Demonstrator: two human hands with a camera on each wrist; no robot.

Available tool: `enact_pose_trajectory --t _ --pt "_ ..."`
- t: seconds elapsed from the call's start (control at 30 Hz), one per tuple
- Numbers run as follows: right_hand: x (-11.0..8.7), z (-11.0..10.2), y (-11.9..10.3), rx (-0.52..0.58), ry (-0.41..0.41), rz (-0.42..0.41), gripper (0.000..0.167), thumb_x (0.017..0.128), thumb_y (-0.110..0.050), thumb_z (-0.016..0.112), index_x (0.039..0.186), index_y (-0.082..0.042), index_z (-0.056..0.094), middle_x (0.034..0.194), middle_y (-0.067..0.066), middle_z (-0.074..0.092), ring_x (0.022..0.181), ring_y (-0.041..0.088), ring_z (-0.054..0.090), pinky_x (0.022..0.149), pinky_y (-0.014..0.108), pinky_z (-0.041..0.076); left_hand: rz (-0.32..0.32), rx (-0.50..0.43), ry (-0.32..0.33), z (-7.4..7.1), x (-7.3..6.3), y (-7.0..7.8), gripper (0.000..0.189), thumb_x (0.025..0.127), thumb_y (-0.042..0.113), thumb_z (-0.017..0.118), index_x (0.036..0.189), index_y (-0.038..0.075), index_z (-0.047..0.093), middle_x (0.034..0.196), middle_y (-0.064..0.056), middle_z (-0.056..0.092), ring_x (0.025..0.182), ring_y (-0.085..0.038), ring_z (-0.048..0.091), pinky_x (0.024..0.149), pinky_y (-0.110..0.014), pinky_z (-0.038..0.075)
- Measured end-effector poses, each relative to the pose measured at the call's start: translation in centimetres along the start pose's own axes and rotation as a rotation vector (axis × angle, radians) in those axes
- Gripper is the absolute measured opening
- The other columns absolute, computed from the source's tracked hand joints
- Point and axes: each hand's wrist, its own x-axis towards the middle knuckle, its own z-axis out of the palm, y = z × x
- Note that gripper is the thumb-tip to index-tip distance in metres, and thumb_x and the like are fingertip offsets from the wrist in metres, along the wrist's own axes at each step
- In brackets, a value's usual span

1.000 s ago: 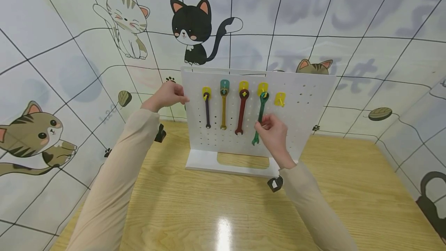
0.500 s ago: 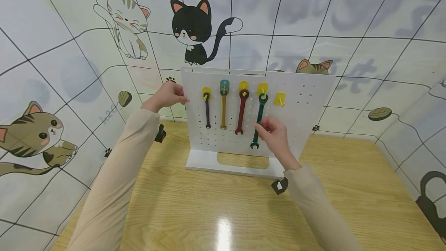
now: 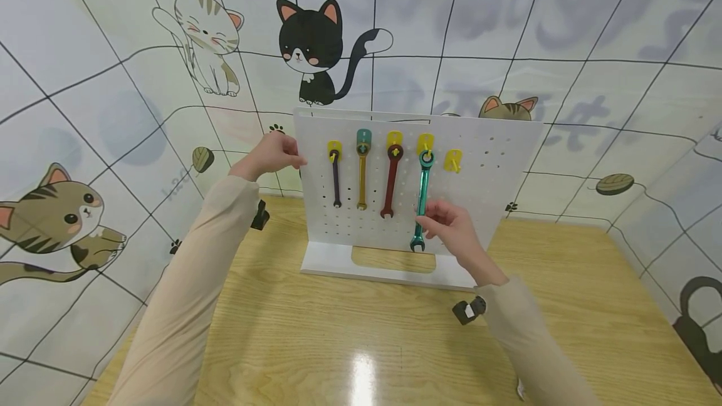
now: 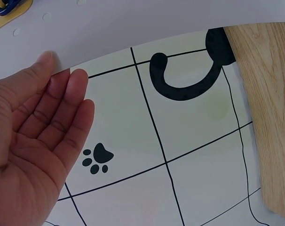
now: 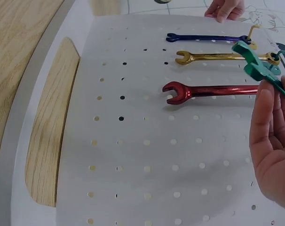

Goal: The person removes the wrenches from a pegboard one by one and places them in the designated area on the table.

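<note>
My right hand [image 3: 451, 227] pinches a shiny green combination wrench [image 3: 422, 193] near its lower, open end, holding it tilted out from the white pegboard [image 3: 479, 205]. Its ring end overlaps the tip of a yellow hook [image 3: 425, 141]; whether the hook still passes through the ring I cannot tell. In the right wrist view the green wrench [image 5: 257, 68] points its open jaw toward the camera. At the board's left edge, my left hand [image 3: 274, 152] grips it, thumb on the front and fingers behind. Purple-blue [image 3: 336, 180], gold [image 3: 362, 180] and red [image 3: 390, 183] wrenches hang to the left.
A bare yellow hook [image 3: 453, 160] sits right of the green wrench. The pegboard's white base [image 3: 327, 262] with a cutout stands on a wooden table [image 3: 316, 331]. Behind rises a wall covering [image 3: 417, 30] with cat drawings.
The green wrench has come outward and slightly down from the board, its open end most. My right hand has moved down and right with it. The left hand has stayed put.
</note>
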Motion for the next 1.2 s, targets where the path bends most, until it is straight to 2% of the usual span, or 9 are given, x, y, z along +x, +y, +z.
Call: enact_pose_trajectory --t 0.1,0.23,0.33,0.47,0.87,1.2 --pt "-0.3 0.0 -0.4 0.052 -0.020 -0.017 0.015 0.089 0.000 0.060 0.097 0.013 0.058 0.076 -0.004 0.061 0.064 0.013 0.059 0.058 0.024 0.050 -0.005 0.004 0.003 0.1 0.1 0.0 0.014 0.085 0.009 0.067 0.076 -0.002 0.064 0.072 -0.010 0.065 0.067 -0.018 0.044 0.061 -0.031 0.032" --pt "-0.7 0.1 -0.9 0.138 -0.040 -0.011 0.004 0.089 0.001 0.059 0.093 0.003 0.060 0.074 -0.004 0.062 0.060 0.011 0.059 0.057 0.024 0.051 -0.002 0.003 0.002 0.1 0.1 -0.2 0.015 0.085 0.009 0.066 0.075 -0.001 0.064 0.071 -0.009 0.065 0.066 -0.018 0.042 0.060 -0.031 0.031" --pt "-0.9 0.1 -1.5 0.184 -0.049 0.008 0.010 0.089 0.000 0.059 0.091 -0.009 0.063 0.073 -0.004 0.063 0.059 0.008 0.058 0.057 0.023 0.051 -0.001 0.004 0.001 0.1 0.2 -0.3 0.015 0.085 0.009 0.066 0.075 -0.001 0.064 0.070 -0.009 0.065 0.066 -0.018 0.043 0.062 -0.031 0.032" --pt "-1.3 0.1 -2.7 0.244 -0.058 0.043 0.015 0.090 0.000 0.057 0.091 -0.013 0.066 0.071 -0.004 0.063 0.056 0.008 0.057 0.056 0.023 0.050 -0.002 0.004 0.002 0.2 0.3 -0.4 0.014 0.085 0.009 0.066 0.076 -0.001 0.064 0.071 -0.009 0.065 0.069 -0.020 0.047 0.065 -0.032 0.033" --pt "-1.6 -0.1 -6.2 0.528 -0.084 0.215 0.025 0.094 -0.001 0.049 0.086 -0.014 0.069 0.069 -0.005 0.064 0.057 0.005 0.051 0.055 0.018 0.043 -0.008 0.001 0.007 0.1 0.3 -0.2 0.014 0.085 0.010 0.067 0.075 -0.001 0.065 0.071 -0.008 0.065 0.069 -0.019 0.045 0.063 -0.032 0.033" --pt "-1.5 -0.7 -8.5 0.586 -0.094 0.267 0.025 0.094 -0.001 0.049 0.085 -0.011 0.070 0.072 -0.003 0.066 0.059 0.004 0.056 0.058 0.017 0.046 -0.003 0.000 0.006 0.1 0.4 -0.4 0.013 0.084 0.010 0.067 0.076 0.000 0.065 0.071 -0.009 0.065 0.069 -0.020 0.045 0.063 -0.032 0.033"
